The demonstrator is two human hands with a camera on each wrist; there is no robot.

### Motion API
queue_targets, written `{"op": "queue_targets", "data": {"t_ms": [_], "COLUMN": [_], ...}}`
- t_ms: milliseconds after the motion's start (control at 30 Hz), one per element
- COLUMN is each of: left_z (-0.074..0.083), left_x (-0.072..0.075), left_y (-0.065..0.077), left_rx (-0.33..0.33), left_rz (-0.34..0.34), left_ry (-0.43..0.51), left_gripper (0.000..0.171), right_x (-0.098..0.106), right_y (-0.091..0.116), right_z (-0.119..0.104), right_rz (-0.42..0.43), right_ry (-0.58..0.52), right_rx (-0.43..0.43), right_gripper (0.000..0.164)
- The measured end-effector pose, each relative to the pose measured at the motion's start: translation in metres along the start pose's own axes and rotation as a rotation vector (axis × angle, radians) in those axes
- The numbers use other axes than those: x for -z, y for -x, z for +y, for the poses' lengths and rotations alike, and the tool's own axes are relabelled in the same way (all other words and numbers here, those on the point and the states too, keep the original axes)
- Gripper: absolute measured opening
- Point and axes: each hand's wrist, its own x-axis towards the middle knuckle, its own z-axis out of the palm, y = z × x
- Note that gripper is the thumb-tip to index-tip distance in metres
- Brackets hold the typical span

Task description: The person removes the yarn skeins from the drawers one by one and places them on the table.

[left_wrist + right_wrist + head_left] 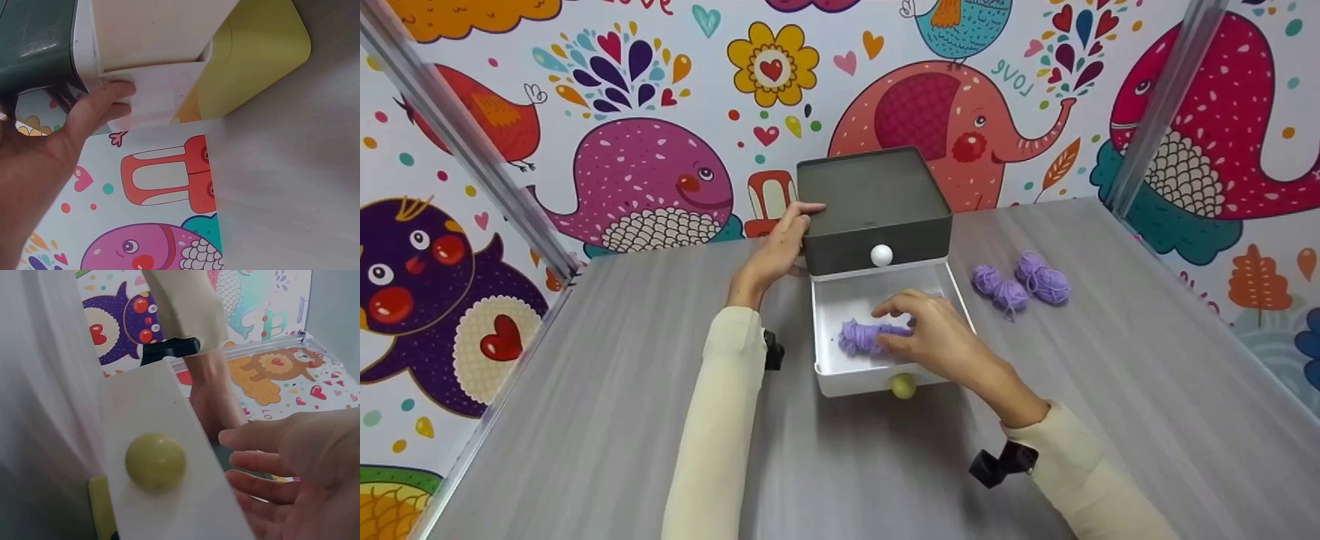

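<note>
A small drawer cabinet (877, 191) with a dark grey top tier has its white drawer (823, 300) pulled out toward me. Inside lies a purple yarn skein (859, 337), partly covered by my right hand (941, 334). That hand hovers over the drawer with fingers bent and spread, thumb overlapping the skein's right end. In the right wrist view, a yellow-green knob (156, 461) sits on the drawer front, which hides the skein. My left hand (781, 244) rests against the cabinet's left side, one finger over the top edge; the left wrist view shows its fingers (107, 98) touching the side.
Several purple yarn bundles (1020, 285) lie on the grey table (1110, 375) right of the cabinet. A yellow-green lower tier (253, 62) supports the cabinet. Behind stands a printed wall (660, 187) with metal posts at both corners. Each wrist carries a black camera (1005, 461).
</note>
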Motion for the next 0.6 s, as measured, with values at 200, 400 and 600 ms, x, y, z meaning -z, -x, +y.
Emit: {"op": "queue_targets", "data": {"t_ms": [200,400,600], "left_z": [0.001,0.0,0.0], "left_x": [0.0,0.0,0.0], "left_y": [0.001,0.0,0.0], "left_rx": [-0.005,-0.005,0.001], "left_rz": [-0.004,0.011,0.014], "left_ry": [-0.002,-0.014,-0.004], "left_gripper": [0.041,0.041,0.041], "right_x": [-0.008,-0.014,-0.016], "right_y": [-0.003,-0.005,-0.007], "right_z": [0.007,0.013,0.012], "right_rz": [-0.007,0.019,-0.023], "right_ry": [0.001,-0.036,-0.02], "right_rx": [-0.071,-0.102,-0.134], "right_gripper": [0.03,0.029,0.033]}}
